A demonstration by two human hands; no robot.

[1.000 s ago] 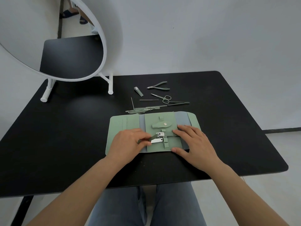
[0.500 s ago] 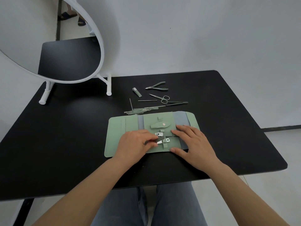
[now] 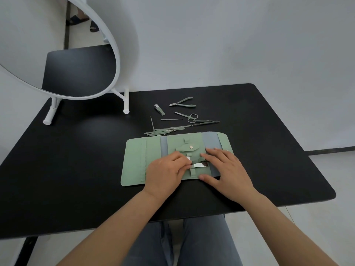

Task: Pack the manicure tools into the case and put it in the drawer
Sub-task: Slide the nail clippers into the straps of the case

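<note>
From the head view, the unfolded sage-green case point(image 3: 153, 162) lies on the black counter point(image 3: 76, 169). The left hand point(image 3: 165, 173) pinches a shiny steel nail clipper point(image 3: 199, 165) into its loop; the right hand point(image 3: 226, 171) presses flat, fingers spread. The loose grey-green tools point(image 3: 182, 120) beyond remain unpacked, and no drawer is visible.

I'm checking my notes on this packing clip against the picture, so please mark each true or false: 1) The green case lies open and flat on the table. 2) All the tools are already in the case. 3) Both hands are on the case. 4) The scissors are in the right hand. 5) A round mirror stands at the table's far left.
1) True: the green case lies unfolded on the black table.
2) False: the scissors, cuticle nippers and other tools lie beyond the case.
3) True: left hand and right hand rest on it, around a shiny clipper.
4) False: the scissors lie on the table.
5) True: the round mirror stands there.
</note>
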